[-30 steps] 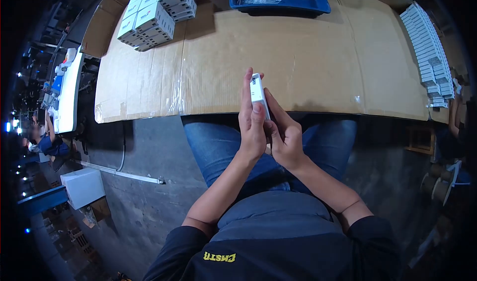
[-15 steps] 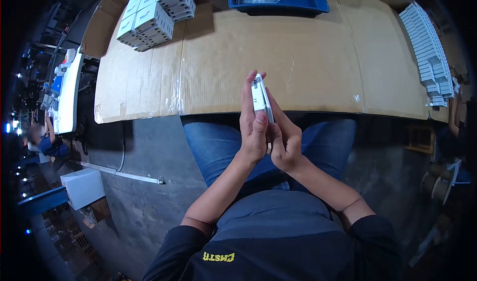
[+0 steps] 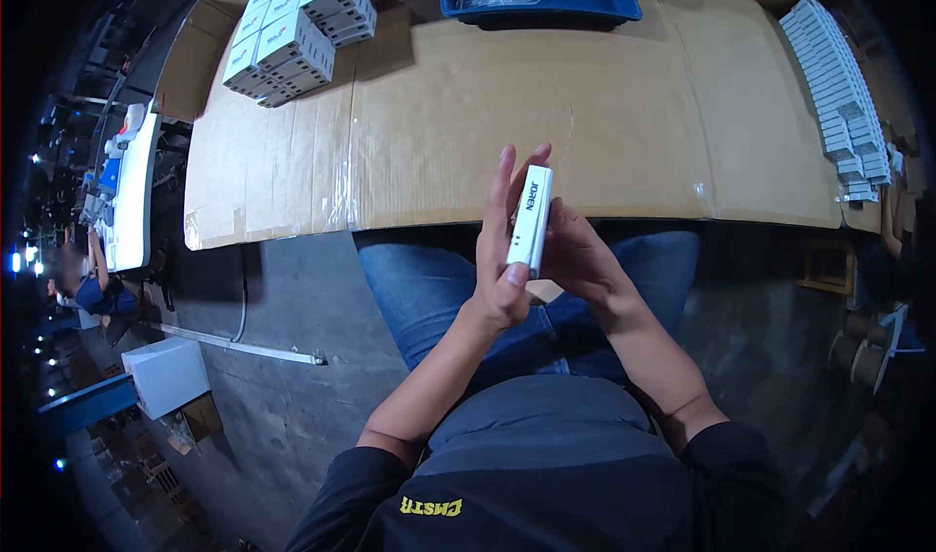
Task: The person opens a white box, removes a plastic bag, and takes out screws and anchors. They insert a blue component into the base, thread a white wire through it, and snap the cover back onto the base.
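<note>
A slim white plastic case point(image 3: 529, 222) with dark "JOREN" lettering and small dark marks stands tilted between my hands, narrow face up. My left hand point(image 3: 497, 279) is closed on it, thumb at the near end and fingers stretched along its far side. Beside the case's right side is my right hand point(image 3: 590, 264), fingers extended and palm slightly away; whether its fingertips touch the case is partly hidden. Both hands are in front of the table edge, above my lap.
The cardboard-covered table point(image 3: 448, 133) spans the front. Stacked white boxes point(image 3: 283, 40) stand back left. A blue tray point(image 3: 585, 8) holds clear plastic bags. Long rows of white pieces point(image 3: 834, 94) line the right edge. Another person point(image 3: 93, 279) is far left, near a white table point(image 3: 136, 196).
The case has turned so its lettered narrow face shows fully, and it sits slightly nearer and to the right. My right hand has loosened from pressing and moved right.
</note>
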{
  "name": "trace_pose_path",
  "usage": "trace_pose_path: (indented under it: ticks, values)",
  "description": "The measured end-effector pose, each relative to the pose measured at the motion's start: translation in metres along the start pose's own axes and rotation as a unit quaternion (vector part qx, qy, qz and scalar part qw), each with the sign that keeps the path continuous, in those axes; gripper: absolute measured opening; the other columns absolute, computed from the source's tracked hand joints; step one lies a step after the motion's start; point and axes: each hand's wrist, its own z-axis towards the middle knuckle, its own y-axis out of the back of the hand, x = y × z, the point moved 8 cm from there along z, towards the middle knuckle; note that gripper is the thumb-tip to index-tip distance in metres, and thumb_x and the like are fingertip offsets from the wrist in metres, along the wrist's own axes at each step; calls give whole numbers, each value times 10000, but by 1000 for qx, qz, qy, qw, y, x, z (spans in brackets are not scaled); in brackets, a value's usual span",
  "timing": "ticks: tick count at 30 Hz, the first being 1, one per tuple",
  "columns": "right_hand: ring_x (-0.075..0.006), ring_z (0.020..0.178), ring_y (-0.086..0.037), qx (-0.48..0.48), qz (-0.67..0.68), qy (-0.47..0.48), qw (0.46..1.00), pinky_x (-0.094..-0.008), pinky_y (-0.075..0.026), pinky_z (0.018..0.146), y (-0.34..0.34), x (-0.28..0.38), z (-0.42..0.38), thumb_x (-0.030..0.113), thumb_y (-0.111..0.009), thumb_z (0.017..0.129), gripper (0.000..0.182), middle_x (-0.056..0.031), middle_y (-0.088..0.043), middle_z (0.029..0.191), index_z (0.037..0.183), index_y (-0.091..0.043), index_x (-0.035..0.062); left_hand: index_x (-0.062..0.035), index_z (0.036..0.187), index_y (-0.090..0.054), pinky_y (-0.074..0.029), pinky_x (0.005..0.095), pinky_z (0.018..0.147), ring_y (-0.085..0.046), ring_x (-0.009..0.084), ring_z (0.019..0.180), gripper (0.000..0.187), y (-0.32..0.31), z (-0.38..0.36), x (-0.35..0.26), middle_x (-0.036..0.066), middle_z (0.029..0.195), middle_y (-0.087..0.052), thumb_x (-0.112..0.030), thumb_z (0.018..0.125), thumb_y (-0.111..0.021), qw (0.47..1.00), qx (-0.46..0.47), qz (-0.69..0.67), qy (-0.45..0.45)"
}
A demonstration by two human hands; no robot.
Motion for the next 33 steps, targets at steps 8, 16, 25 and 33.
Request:
trace_pose_path:
  ticks: [8, 16, 25, 33]
  values:
    - [-135, 981, -708, 29, -16, -1, 999, -306, -554, 885, 25, -2, 10, 444, -676, 1000, 461, -34, -717, 1094, 1251, -637, 59, -29, 1646, -232, -368, 470, 1178, -476, 347, 1410, 1126, 6, -3, 3, 248, 1531, -444, -809, 862, -444, 997, -35, 53, 33]
    - [-160, 976, -719, -145, -51, 76, 985, -313, -588, 862, 37, 5, 14, 274, -719, 1006, 370, -85, -711, 1115, 1256, -611, 23, 47, 1604, -250, -494, 366, 1000, -566, 280, 1241, 1174, 6, -6, 17, 229, 1478, -457, -884, 903, -396, 970, -46, 236, -18]
    - [-113, 1023, -651, -155, -147, 114, 970, -272, -535, 887, -10, 18, -7, 303, -636, 1062, 455, -84, -675, 1183, 1389, -565, -4, 79, 1456, -426, -446, 490, 1033, -528, 408, 1248, 1054, 22, -5, 15, 267, 1399, -499, -801, 890, -556, 939, -50, 319, -120]
    - [-72, 1090, -590, -143, -256, 161, 942, -242, -472, 958, -35, 8, -14, 324, -544, 1113, 491, -57, -673, 1192, 1474, -537, -9, 74, 1346, -526, -518, 456, 904, -623, 398, 1079, 888, 35, -8, 13, 267, 1244, -606, -718, 944, -501, 935, -112, 302, -148]
